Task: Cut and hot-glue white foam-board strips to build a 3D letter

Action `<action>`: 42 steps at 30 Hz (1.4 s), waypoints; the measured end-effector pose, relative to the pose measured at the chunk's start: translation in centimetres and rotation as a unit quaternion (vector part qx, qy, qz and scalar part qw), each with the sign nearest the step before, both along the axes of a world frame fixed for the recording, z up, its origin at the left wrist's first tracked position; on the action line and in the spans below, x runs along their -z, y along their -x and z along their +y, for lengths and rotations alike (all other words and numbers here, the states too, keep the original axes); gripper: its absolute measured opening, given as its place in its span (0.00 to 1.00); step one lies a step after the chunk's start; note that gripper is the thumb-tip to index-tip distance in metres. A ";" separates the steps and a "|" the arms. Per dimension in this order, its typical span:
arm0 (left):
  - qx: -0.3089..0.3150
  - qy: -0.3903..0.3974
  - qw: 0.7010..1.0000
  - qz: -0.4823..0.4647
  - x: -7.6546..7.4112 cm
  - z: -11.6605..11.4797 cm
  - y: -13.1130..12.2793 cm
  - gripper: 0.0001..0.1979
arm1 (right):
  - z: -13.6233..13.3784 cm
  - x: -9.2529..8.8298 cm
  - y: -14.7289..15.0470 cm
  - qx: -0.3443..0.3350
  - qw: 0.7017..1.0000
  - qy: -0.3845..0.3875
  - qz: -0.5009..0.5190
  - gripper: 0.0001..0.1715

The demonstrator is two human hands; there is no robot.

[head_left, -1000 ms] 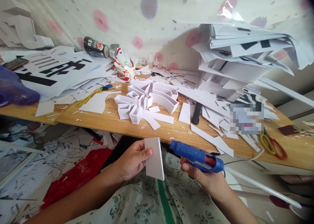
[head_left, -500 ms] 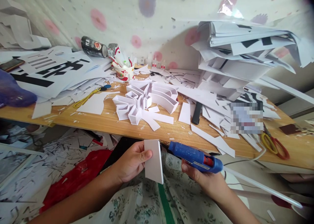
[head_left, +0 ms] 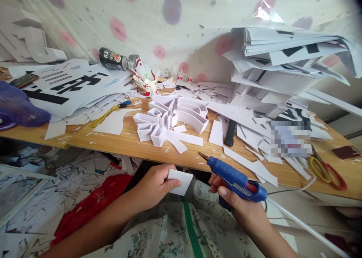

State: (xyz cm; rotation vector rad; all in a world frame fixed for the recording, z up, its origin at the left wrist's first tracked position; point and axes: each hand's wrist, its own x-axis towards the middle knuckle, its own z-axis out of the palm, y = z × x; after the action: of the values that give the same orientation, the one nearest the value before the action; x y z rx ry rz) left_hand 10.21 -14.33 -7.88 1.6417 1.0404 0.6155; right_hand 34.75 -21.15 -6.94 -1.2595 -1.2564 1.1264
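Observation:
Between the thumb and fingers of my left hand (head_left: 160, 184) is a small flat piece of white foam board (head_left: 181, 180), tilted above my lap. My right hand (head_left: 240, 203) grips a blue hot glue gun (head_left: 234, 177) by its handle, and a long clear glue stick (head_left: 305, 226) sticks out of its rear. The gun's metal nozzle points up and left, apart from the board. On the table beyond stands a hollow white letter form (head_left: 161, 118) built of thin upright walls, with flat cut strips (head_left: 189, 138) beside it.
A wooden table (head_left: 93, 143) carries scissors (head_left: 328, 171), a black-handled tool (head_left: 230, 133), a paper tub of pens (head_left: 147, 86) and a black can (head_left: 113, 58). White offcuts and stacked sheets (head_left: 294, 47) pile up on the right. A red bag (head_left: 93, 205) lies at lower left among scraps.
My left hand has turned the white board from upright to a flatter tilt. The glue gun has moved slightly right, its nozzle now angled further up. The view has shifted a little.

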 end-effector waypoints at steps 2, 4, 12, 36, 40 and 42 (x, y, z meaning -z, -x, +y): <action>0.031 -0.072 0.993 0.088 -0.7 0.0 -0.1 0.12 | 0.1 0.2 0.4 0.011 0.999 0.030 0.019 0.15; 0.060 -0.097 0.986 0.119 -1.1 -0.2 -0.5 0.12 | 0.5 0.1 1.0 0.009 0.998 0.054 0.015 0.17; 0.065 -0.066 0.994 0.058 -1.3 -0.1 -1.8 0.15 | 1.7 0.3 3.3 0.037 0.996 0.077 0.013 0.16; -0.062 -0.078 0.990 0.105 0.7 -0.3 -4.0 0.09 | 2.3 1.8 4.5 0.134 0.963 -0.123 -0.200 0.09; -0.067 -0.070 0.993 0.074 0.1 0.2 -3.4 0.13 | 2.2 2.3 4.6 0.149 0.984 -0.047 -0.087 0.09; -0.044 -0.008 0.999 0.003 -0.1 0.3 -2.9 0.14 | 2.2 2.9 4.5 0.143 0.990 -0.002 -0.006 0.12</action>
State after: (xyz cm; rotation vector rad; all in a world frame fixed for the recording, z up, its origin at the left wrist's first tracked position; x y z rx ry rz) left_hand 13.10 -14.00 -7.77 1.6199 1.1204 0.6787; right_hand 30.21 -19.00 -9.79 -1.3952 -1.0464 0.9096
